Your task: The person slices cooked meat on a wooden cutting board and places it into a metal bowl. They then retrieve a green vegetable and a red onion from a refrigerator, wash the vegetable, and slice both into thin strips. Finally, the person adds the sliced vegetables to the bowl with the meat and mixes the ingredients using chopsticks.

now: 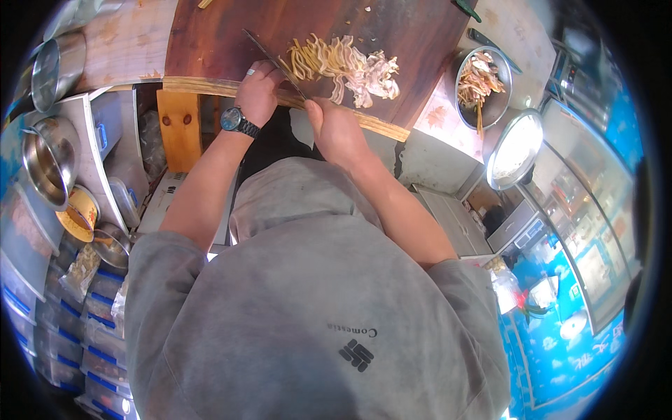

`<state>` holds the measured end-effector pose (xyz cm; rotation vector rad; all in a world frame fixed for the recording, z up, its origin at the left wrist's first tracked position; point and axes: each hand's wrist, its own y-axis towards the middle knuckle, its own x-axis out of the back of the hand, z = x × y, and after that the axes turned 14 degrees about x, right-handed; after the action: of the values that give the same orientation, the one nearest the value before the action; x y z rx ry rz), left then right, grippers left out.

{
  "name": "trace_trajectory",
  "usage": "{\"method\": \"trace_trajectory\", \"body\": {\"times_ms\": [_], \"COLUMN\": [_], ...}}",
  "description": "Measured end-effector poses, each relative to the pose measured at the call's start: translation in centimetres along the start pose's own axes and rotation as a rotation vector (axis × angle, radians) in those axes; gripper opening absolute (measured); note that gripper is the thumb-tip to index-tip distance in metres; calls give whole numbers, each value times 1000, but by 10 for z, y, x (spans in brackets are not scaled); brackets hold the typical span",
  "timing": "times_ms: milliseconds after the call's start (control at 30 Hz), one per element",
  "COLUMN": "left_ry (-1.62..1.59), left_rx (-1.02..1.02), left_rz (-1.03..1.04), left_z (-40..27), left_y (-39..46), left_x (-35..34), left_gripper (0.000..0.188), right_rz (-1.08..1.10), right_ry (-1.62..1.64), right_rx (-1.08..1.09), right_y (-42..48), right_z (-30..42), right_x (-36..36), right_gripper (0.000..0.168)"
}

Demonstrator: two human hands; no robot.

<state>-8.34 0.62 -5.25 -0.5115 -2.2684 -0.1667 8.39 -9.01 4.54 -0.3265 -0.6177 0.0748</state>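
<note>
My right hand grips a kitchen knife near the front edge of a dark wooden cutting board. The blade is seen almost edge-on and slants away to the far left. Close against the blade's left side is my left hand, its fingers curled, with a ring and a dark wristwatch. Whether anything lies under those fingers is hidden. To the right of the blade spreads a row of thin, wavy, pale slices, probably meat; they look yellowish nearest the knife and pinkish farther right.
Right of the board stands a metal bowl with similar slices and chopsticks. Beside it are another knife and a bright metal bowl. At left are a steel pot, steel basin, yellow basin and stacked plastic boxes.
</note>
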Motion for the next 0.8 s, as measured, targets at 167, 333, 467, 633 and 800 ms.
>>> {"method": "trace_trajectory", "body": {"times_ms": [167,333,467,633,800], "left_ry": [-24,-8,-45,-90,-65], "left_rx": [-6,27,10,3,11], "left_rz": [-3,49,-56,-60,12], "left_z": [-1,1,1,2,4], "left_y": [0,3,4,1,2], "left_x": [1,6,1,-1,3], "left_gripper": [23,19,17,18,21], "right_rz": [-36,91,47,58,-34], "right_ry": [-15,14,-9,1,16], "right_rx": [24,-24,-60,-69,27], "right_y": [10,56,20,3,43], "right_z": [-9,0,20,1,-7], "right_x": [-13,-7,7,-4,-19], "right_gripper": [43,44,43,42,44]}}
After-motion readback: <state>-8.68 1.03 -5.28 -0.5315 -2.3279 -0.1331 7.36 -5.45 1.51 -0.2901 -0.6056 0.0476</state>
